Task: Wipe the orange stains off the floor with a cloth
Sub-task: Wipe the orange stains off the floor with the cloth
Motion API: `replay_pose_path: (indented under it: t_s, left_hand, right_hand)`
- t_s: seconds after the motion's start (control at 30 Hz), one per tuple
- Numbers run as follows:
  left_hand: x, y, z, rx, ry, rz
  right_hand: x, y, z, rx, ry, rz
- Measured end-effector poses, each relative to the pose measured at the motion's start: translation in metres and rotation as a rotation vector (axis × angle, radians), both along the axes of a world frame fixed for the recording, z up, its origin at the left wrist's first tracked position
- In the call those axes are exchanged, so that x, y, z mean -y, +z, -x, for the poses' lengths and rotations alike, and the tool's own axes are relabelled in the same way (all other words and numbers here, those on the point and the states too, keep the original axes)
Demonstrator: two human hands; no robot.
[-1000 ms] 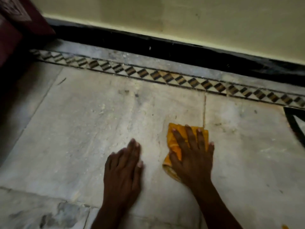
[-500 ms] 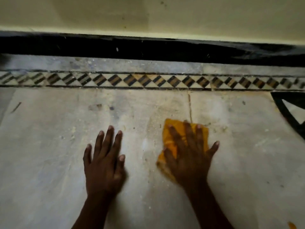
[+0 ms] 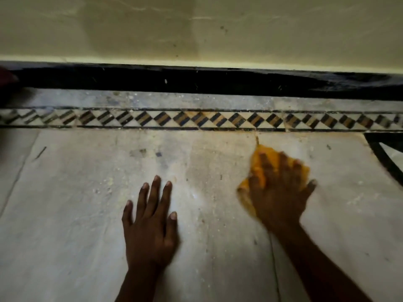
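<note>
An orange-yellow cloth (image 3: 259,168) lies crumpled on the pale marble floor (image 3: 87,214), right of centre, beside a tile joint. My right hand (image 3: 279,192) presses flat on top of it with spread fingers and is blurred by motion. Orange staining (image 3: 257,139) runs along the tile joint just above the cloth and tints the patterned border (image 3: 196,118) behind it. Flat on the bare floor to the left rests my left hand (image 3: 150,223), fingers straight, holding nothing.
A black skirting band (image 3: 196,83) and a cream wall (image 3: 196,29) close off the far side. A black inlaid curve (image 3: 379,153) marks the floor at the right edge. A dark red object (image 3: 6,75) shows at the far left.
My right hand has pushed the cloth to the right and slightly away, across the tile joint. My left hand stays planted on the floor. The camera view has shifted a little.
</note>
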State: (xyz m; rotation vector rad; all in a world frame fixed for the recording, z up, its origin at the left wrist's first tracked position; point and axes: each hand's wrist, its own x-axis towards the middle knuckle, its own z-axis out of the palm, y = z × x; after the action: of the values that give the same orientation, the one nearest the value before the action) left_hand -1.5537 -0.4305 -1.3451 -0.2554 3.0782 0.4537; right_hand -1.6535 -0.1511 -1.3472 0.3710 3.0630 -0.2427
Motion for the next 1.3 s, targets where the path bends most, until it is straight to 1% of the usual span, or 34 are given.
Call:
replay_pose_path:
  t_s: [0.03, 0.07, 0.1, 0.13, 0.17, 0.2, 0.27, 0.3, 0.33, 0.37, 0.4, 0.43, 0.47, 0.53, 0.57, 0.6, 0.63, 0.67, 0.7, 0.77, 0.8, 0.83, 0.9, 0.93, 0.97, 1.03, 1.1, 1.17, 1.2, 1.23, 1.27, 1.3]
  left_hand:
    - [-0.001, -0.001, 0.001, -0.003, -0.002, 0.000]
    - [-0.003, -0.003, 0.001, -0.006, 0.000, 0.002]
    - [-0.004, -0.004, 0.001, -0.003, -0.001, 0.009]
    - [-0.004, -0.004, -0.001, -0.004, 0.000, 0.011]
    - [-0.005, -0.003, 0.000, -0.013, -0.002, 0.006]
    - [-0.003, -0.003, 0.000, -0.015, -0.007, 0.007]
    - [-0.002, -0.001, 0.000, -0.008, -0.014, 0.014]
    - [-0.002, 0.001, 0.000, -0.003, -0.007, 0.009]
    - [-0.002, 0.003, 0.000, 0.002, -0.001, 0.003]
    - [-0.003, 0.004, 0.000, 0.005, -0.004, -0.002]
    - [-0.003, 0.004, -0.001, 0.005, -0.007, -0.010]
    - [-0.004, 0.005, -0.001, 0.003, -0.009, -0.019]
    - [-0.003, 0.005, -0.001, 0.004, -0.008, -0.024]
    - [-0.002, 0.001, -0.001, 0.005, -0.018, -0.021]
    - [-0.003, -0.001, -0.001, 0.002, -0.028, -0.019]
    - [-0.003, -0.003, -0.001, 0.002, -0.032, -0.019]
    - [-0.002, -0.003, -0.002, -0.003, -0.032, -0.023]
    - [-0.004, 0.000, -0.003, -0.016, -0.031, -0.019]
    - [-0.004, 0.001, -0.005, -0.024, -0.036, -0.009]
    - [-0.004, 0.007, -0.010, -0.011, -0.037, -0.003]
    - [-0.003, 0.008, -0.009, 0.013, -0.021, -0.008]
    - [-0.003, 0.013, -0.010, 0.024, -0.006, 0.005]
    - [-0.011, 0.016, -0.012, 0.064, -0.001, -0.045]
    - [-0.025, 0.014, -0.013, 0.062, -0.023, -0.067]
    - [-0.041, 0.012, -0.011, 0.067, -0.040, -0.089]
    - [-0.086, 0.004, -0.011, 0.098, -0.055, -0.102]
    - [-0.122, -0.005, -0.010, 0.090, -0.044, -0.065]
    - [-0.134, -0.008, -0.007, 0.065, -0.085, -0.027]
    - [-0.134, -0.007, -0.004, 0.052, -0.096, -0.013]
    - [-0.133, -0.005, -0.003, 0.057, -0.087, -0.003]
    - [-0.132, -0.003, -0.004, 0.064, -0.062, 0.007]
    - [-0.132, -0.001, -0.004, 0.069, -0.058, 0.020]
  right_hand:
    - [-0.004, 0.000, 0.022, 0.026, -0.122, 0.028]
    - [0.000, 0.000, 0.044, 0.010, -0.208, 0.039]
    - [0.013, 0.001, 0.062, -0.013, -0.253, 0.039]
    - [0.033, 0.000, 0.074, -0.034, -0.247, 0.040]
    - [0.052, -0.001, 0.080, -0.049, -0.194, 0.041]
    - [0.073, -0.003, 0.077, -0.061, -0.085, 0.043]
    - [0.096, -0.001, 0.045, -0.088, 0.258, 0.053]
    - [0.097, 0.000, 0.021, -0.089, 0.431, 0.069]
    - [0.085, 0.003, -0.003, -0.083, 0.549, 0.080]
    - [0.065, 0.003, -0.027, -0.073, 0.598, 0.086]
    - [0.039, 0.004, -0.049, -0.075, 0.579, 0.073]
    - [0.010, 0.005, -0.063, -0.077, 0.491, 0.048]
    - [-0.019, 0.006, -0.065, -0.065, 0.354, 0.011]
    - [-0.056, 0.007, -0.035, 0.023, 0.045, -0.038]
    - [-0.061, 0.008, -0.012, 0.059, -0.101, -0.024]
    - [-0.055, 0.009, 0.013, 0.052, -0.189, -0.018]
    - [-0.039, 0.010, 0.033, 0.061, -0.201, 0.002]
    - [-0.022, 0.013, 0.044, 0.034, -0.151, 0.024]
    - [-0.002, 0.012, 0.043, -0.015, -0.054, 0.042]
    - [0.024, 0.014, 0.002, -0.080, 0.194, 0.056]
    - [0.025, 0.009, -0.025, -0.088, 0.308, 0.055]
    - [0.016, 0.005, -0.052, -0.095, 0.371, 0.056]
    - [-0.022, 0.002, -0.077, -0.060, 0.379, 0.012]
    - [-0.045, 0.001, -0.072, -0.048, 0.330, -0.029]
    - [-0.067, 0.001, -0.058, -0.026, 0.253, -0.033]
    - [-0.091, 0.004, -0.017, 0.027, -0.010, 0.057]
    - [-0.077, 0.003, 0.011, 0.032, -0.172, 0.091]
    - [-0.043, -0.005, 0.011, -0.156, -0.110, 0.018]
    - [-0.027, -0.005, -0.001, -0.200, -0.010, 0.004]
    - [-0.017, -0.005, -0.019, -0.200, 0.125, -0.019]
    - [-0.012, -0.001, -0.038, -0.154, 0.252, -0.013]
    - [-0.018, 0.003, -0.052, -0.104, 0.328, 0.004]
